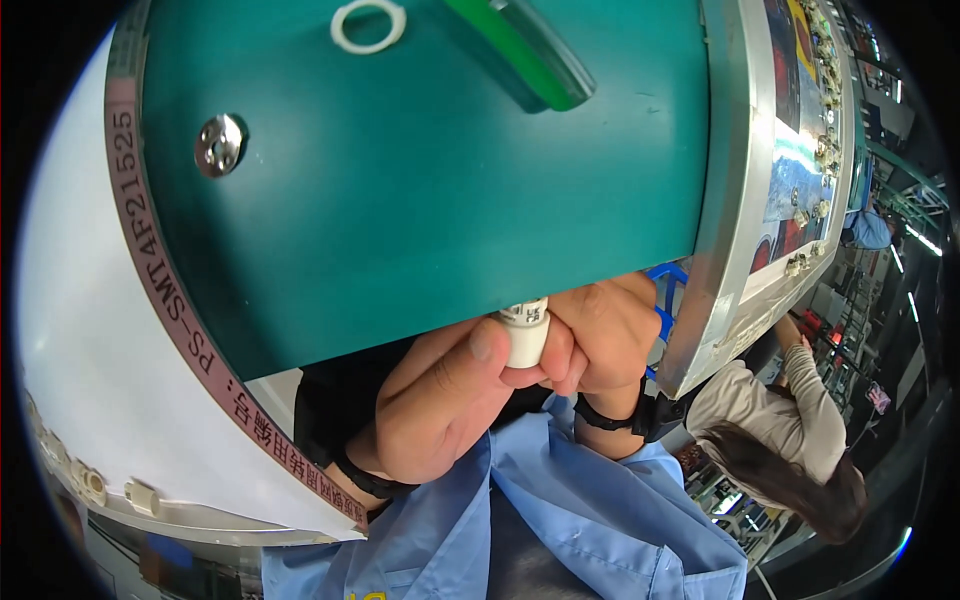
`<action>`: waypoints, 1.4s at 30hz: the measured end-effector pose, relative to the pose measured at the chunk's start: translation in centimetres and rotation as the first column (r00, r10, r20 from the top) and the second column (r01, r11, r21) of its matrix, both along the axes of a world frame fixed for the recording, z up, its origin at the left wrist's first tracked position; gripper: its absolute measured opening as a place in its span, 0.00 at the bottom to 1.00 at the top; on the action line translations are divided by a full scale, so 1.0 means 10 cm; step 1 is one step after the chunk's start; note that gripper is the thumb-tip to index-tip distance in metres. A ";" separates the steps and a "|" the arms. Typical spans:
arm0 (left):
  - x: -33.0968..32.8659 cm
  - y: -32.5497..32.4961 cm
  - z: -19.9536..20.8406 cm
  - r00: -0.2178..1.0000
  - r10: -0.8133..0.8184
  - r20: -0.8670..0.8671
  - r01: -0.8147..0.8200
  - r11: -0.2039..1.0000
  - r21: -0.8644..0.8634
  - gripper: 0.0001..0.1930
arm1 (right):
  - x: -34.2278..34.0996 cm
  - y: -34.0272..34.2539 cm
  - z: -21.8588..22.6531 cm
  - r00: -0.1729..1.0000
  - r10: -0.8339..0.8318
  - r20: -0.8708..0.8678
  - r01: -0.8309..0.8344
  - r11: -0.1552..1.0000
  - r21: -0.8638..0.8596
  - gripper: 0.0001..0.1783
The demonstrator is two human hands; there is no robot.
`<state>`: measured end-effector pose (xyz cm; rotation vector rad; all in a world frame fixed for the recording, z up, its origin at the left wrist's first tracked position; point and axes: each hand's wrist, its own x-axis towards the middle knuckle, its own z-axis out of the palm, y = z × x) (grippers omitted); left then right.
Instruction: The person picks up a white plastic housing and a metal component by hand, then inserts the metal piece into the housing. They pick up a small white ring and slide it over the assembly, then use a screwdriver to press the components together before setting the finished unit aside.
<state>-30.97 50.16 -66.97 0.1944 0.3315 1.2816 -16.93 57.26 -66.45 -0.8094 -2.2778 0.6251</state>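
A small white cylindrical fitting [527, 340] with dark print near its upper end stands between my hands at the near edge of the green mat. My left hand [445, 395] pinches it from the left, thumb against its side. From the right, the curled fingers of my right hand [608, 335] close on the same fitting. Part of its upper end and the fingertips behind it are hidden. Farther up the mat lie a white ring [368, 27], a shiny metal disc with holes [219, 146] and a green rod with a clear end [535, 62], cut off by the top edge.
The green mat [430, 200] is bordered by a white panel [85, 300] on the left and a metal frame [715, 200] on the right. Small white parts [140, 496] lie along the outer edges. At the lower right another person [775, 420] is nearby.
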 end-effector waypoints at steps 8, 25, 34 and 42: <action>-0.03 -0.08 -0.12 1.000 -0.007 0.029 0.008 1.000 -0.010 0.20 | -0.03 -0.09 -0.04 0.997 -0.038 0.072 0.037 0.999 0.022 0.21; 0.09 -0.12 0.11 0.989 0.097 -0.108 -0.099 0.995 -0.008 0.20 | -0.05 -0.08 -0.04 0.998 -0.028 -0.061 0.029 0.999 0.016 0.17; 0.10 -0.17 0.05 0.929 0.158 -0.333 -0.134 0.986 0.095 0.17 | -0.08 -0.13 -0.17 0.981 -0.005 -0.192 -0.011 0.997 -0.081 0.18; 0.20 -0.57 0.73 0.807 0.103 -0.581 -0.020 0.989 0.148 0.15 | 0.23 -0.41 0.42 0.970 0.111 -0.215 -0.112 0.994 0.007 0.19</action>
